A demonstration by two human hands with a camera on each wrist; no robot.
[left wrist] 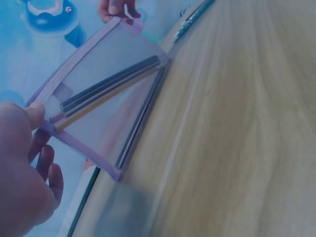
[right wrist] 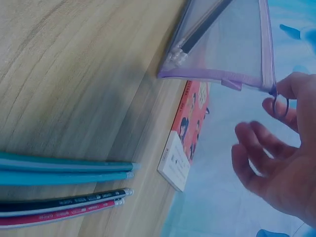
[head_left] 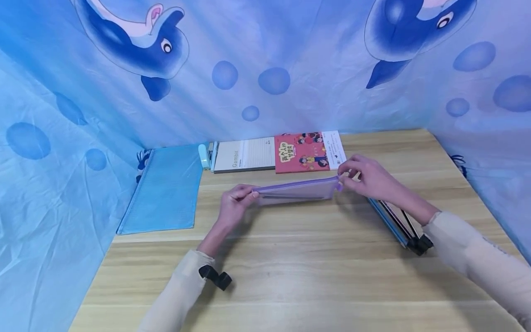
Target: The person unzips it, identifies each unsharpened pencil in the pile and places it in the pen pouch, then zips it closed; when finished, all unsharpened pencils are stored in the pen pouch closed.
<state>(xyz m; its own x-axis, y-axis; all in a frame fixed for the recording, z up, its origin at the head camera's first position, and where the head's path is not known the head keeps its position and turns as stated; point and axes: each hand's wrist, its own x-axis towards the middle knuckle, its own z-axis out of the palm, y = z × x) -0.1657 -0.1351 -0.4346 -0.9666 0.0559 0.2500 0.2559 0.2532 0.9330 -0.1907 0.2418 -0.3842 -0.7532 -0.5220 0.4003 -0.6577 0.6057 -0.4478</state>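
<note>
A see-through zip pencil pouch (head_left: 296, 190) with purple edging is held up by its two top corners, close over the table. My left hand (head_left: 237, 205) pinches the left corner between thumb and fingers. At the opposite corner my right hand (head_left: 365, 177) pinches the zip end, where a small ring (right wrist: 280, 106) shows in the right wrist view. Several pencils (left wrist: 111, 91) lie slanted inside the pouch, with more along its bottom edge. Beneath my right forearm, loose pencils (right wrist: 64, 207) rest on the table, blue ones beside a black and a red one.
Along the back stand a Gambit notebook (head_left: 244, 154) and a red illustrated book (head_left: 304, 152). A light blue mesh folder (head_left: 163, 189) lies at the left, with a pale blue stapler-like item (head_left: 204, 157) next to it. Blue dolphin-printed cloth (head_left: 269, 46) hangs behind the wooden table (head_left: 282, 276).
</note>
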